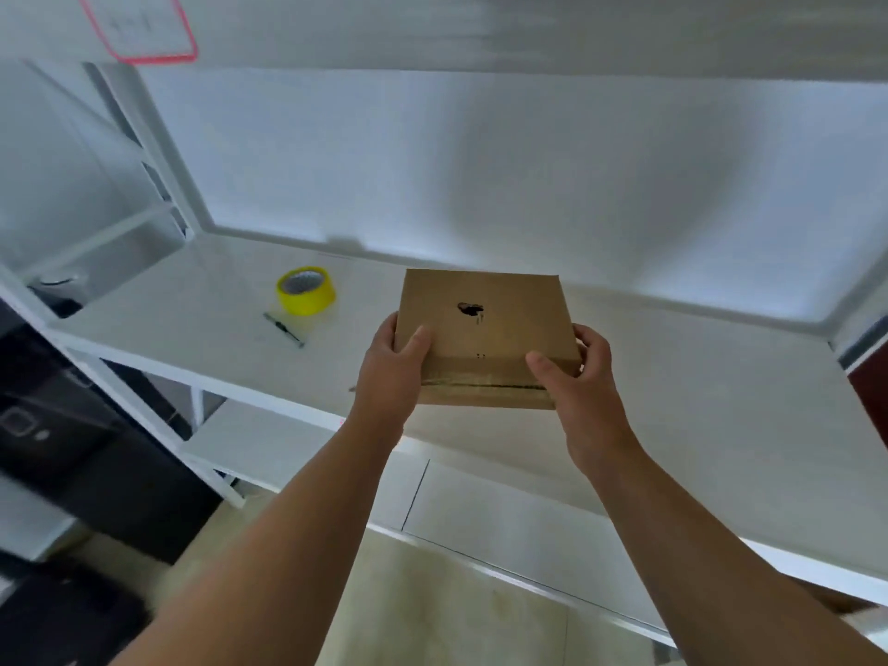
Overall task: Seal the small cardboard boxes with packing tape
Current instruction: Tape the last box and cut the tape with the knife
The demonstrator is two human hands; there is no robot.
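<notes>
Left grip (389, 372), right grip (576, 377) clasp box (485, 324) by sides, over tabletop (192, 324). Set it flat, seam up, near tape (305, 290); pin flaps with one grip.

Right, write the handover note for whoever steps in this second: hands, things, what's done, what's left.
Left hand: grips the cardboard box by its left edge, thumb on top.
Right hand: grips its right edge, thumb on top.
Yellow tape roll and a slim dark tool lie on the white table, left of the box, untouched.
Done: a glossy strip along the near seam looks like tape.
Left: other seams are hidden; check them and tape as needed.
</notes>
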